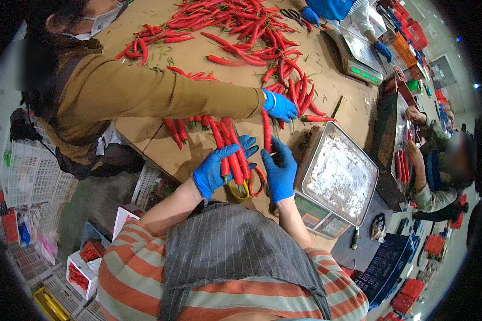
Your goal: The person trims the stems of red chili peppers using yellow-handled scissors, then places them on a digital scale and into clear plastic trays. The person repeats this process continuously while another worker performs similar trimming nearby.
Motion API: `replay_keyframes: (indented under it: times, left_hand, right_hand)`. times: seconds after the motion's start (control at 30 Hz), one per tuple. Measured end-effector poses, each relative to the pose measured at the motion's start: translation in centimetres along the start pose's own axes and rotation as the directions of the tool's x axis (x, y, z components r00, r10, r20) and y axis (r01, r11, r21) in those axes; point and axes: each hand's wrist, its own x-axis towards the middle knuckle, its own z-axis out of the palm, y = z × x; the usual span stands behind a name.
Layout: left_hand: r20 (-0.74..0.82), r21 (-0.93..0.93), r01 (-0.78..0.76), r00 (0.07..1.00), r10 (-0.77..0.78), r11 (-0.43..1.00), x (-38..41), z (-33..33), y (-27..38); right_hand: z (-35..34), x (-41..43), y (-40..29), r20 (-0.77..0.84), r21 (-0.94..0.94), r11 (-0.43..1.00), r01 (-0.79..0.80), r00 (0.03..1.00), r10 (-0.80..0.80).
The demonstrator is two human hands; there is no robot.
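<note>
My left hand [215, 170], in a blue glove, holds several long red chili peppers [233, 160] side by side, their green stems towards me. My right hand [280, 170], also gloved in blue, grips one red chili pepper [266, 130] upright between thumb and fingers. Between my hands lies a pair of scissors with red and yellow handles [258, 182], partly hidden by the peppers and fingers. Beyond, a large heap of red chili peppers [245, 24] spreads over the cardboard-covered table [172, 154].
A weighing scale with a worn metal pan [339, 172] stands close on the right. From the left, a co-worker's brown sleeve [176, 94] and blue-gloved hand [280, 106] reach across the peppers. Another scale [361, 60] and black scissors [291, 15] are farther back.
</note>
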Motion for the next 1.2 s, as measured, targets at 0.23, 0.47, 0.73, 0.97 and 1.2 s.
replay_keyframes:
  times: [0.23, 0.47, 0.73, 0.97, 1.2]
  left_hand:
    - [-0.030, -0.090, -0.002, 1.000, -0.001, 0.996, -0.1, 0.8, -0.5]
    - [-0.047, -0.105, -0.024, 0.999, 0.019, 0.994, -0.4, 0.8, -1.2]
    - [-0.046, -0.167, -0.015, 0.999, 0.007, 0.986, 0.0, 0.2, -1.5]
    - [-0.064, -0.178, -0.016, 0.998, 0.004, 0.984, -0.8, -1.2, -1.4]
    - [-0.120, 0.106, 0.048, 0.992, -0.035, 0.993, -5.1, -1.2, -1.3]
  right_hand:
    - [0.1, -1.0, -2.6, 0.210, -0.352, 0.925, 0.140, 0.975, -0.068]
    - [-0.8, -2.1, -3.8, 0.297, -0.303, 0.939, 0.164, 0.952, -0.071]
    - [-2.3, -3.2, -2.6, 0.395, -0.129, 0.965, 0.227, 0.905, -0.160]
    - [-1.3, -3.7, -3.4, 0.467, -0.086, 0.961, 0.263, 0.863, -0.194]
    - [-0.7, -4.0, -3.8, 0.683, -0.082, 0.937, 0.338, 0.704, -0.195]
